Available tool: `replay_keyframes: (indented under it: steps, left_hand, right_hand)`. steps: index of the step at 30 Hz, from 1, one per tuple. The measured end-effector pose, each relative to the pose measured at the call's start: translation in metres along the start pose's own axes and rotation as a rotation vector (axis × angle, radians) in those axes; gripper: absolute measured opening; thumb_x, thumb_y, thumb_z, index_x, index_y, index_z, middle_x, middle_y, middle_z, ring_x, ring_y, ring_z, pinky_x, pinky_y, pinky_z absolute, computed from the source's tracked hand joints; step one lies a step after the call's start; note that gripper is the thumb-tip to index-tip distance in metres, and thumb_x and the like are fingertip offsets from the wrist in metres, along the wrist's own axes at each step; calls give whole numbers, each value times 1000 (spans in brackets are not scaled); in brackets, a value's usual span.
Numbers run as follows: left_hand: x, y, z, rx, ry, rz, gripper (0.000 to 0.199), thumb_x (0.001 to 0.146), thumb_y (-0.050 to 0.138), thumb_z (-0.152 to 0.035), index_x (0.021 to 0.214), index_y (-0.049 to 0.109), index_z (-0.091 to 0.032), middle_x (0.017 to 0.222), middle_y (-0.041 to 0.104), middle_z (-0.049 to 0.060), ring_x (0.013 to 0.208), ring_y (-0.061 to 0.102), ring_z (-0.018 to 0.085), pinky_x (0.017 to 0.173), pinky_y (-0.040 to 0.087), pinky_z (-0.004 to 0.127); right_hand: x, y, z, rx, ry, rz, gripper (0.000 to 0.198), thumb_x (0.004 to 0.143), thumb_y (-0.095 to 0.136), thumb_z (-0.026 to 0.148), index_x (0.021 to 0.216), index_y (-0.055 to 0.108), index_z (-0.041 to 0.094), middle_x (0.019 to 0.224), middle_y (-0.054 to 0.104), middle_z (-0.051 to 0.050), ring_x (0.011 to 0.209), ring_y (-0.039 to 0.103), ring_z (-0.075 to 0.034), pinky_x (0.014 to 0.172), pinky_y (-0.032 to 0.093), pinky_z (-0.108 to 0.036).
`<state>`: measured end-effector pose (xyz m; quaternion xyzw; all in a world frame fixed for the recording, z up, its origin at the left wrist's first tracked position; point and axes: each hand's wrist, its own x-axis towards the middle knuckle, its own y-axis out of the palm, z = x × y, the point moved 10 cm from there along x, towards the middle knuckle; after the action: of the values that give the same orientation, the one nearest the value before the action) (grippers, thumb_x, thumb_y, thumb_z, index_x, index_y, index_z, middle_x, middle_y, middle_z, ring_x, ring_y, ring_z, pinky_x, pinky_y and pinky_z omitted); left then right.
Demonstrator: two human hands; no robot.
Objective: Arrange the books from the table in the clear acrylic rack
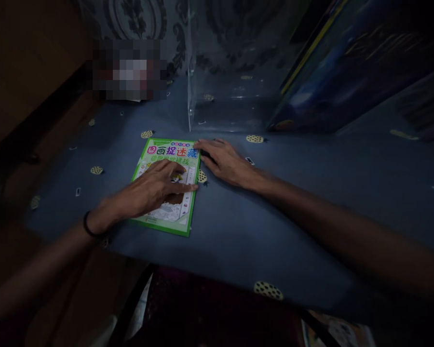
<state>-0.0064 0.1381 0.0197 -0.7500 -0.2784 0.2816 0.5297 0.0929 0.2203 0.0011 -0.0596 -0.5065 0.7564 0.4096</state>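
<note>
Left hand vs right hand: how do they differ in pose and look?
The left hand spreads across the middle of the green-bordered, rectangular paper booklet; the right hand sits at its upper right edge, mostly off the cover. The left hand has a thin black band at its wrist; the right hand shows none. Both are ungloved and at the same booklet.

Just behind our left hand, a thin, rounded black band circles the wrist, and both our forearms are bare. At the bottom of the view we make out dark maroon clothing, its cut and details too dim to tell.
</note>
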Motion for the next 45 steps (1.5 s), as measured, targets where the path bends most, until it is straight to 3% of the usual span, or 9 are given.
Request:
replay_keyframes:
  steps: [4, 8, 14, 17, 21, 26, 34, 41, 45]
  left_hand:
    - [-27, 5, -27, -112, 39, 62, 49, 97, 43, -14, 128, 64, -45, 120, 57, 4, 115, 49, 27, 107, 39, 48]
    - [-46, 16, -36, -177, -19, 129, 49, 96, 47, -17, 131, 62, -48, 135, 54, 2, 131, 43, 29, 117, 30, 54]
    - [-58, 10, -44, -173, 78, 4, 57, 95, 42, -7, 135, 59, -43, 141, 54, 2, 137, 44, 27, 120, 29, 55]
    - [-59, -6, -16, -246, 73, -116, 50, 98, 40, -10, 137, 59, -35, 138, 58, 5, 130, 52, 24, 113, 42, 48]
    - [-52, -41, 71, -176, -102, -395, 42, 102, 38, -18, 140, 55, -25, 135, 61, 10, 125, 57, 22, 107, 47, 44]
    - [-24, -38, 136, -49, -125, -387, 39, 98, 43, -15, 133, 59, -17, 136, 61, 13, 125, 58, 22, 108, 45, 43]
    - [-27, -24, 139, -125, -43, -480, 42, 97, 38, -12, 133, 59, -14, 137, 61, 16, 126, 58, 21, 107, 45, 37]
    - [-24, -22, 143, -109, -39, -482, 40, 99, 37, -15, 131, 61, -15, 137, 62, 15, 127, 57, 21, 108, 43, 37]
    - [-24, -22, 139, -73, -33, -472, 42, 100, 34, -16, 132, 60, -11, 136, 61, 17, 128, 57, 20, 108, 43, 36]
  right_hand:
    - [0, 0, 2, -20, -17, -1, 38, 98, 42, 20, 131, 61, 19, 140, 62, -10, 136, 53, -29, 116, 34, -55]
    - [1, 1, 2, -32, -13, 9, 37, 99, 42, 22, 130, 62, 21, 140, 63, -9, 137, 52, -28, 116, 34, -54]
    - [-2, 1, 3, -55, -32, -22, 36, 99, 42, 21, 129, 62, 21, 139, 63, -10, 134, 55, -29, 115, 35, -56]
    - [-3, 1, 3, -91, -48, -25, 36, 98, 43, 22, 129, 61, 19, 138, 64, -13, 133, 56, -29, 114, 37, -57]
    - [4, -5, 18, -236, -99, -62, 30, 98, 47, 28, 116, 67, 16, 126, 71, -16, 122, 62, -33, 110, 37, -62]
    - [28, 20, 71, -266, -222, 38, 28, 98, 49, 25, 111, 70, 14, 123, 71, -17, 118, 62, -32, 103, 46, -53]
    - [45, 88, 145, -109, -371, 234, 40, 103, 42, 28, 134, 60, 10, 141, 60, -18, 139, 48, -30, 116, 35, -55]
    - [-5, 99, 195, -54, -542, 337, 39, 105, 42, 28, 138, 58, 15, 148, 56, -13, 144, 42, -29, 118, 34, -55]
    - [-22, 100, 203, -52, -574, 350, 37, 105, 40, 25, 137, 58, 16, 149, 56, -10, 145, 42, -28, 118, 33, -57]
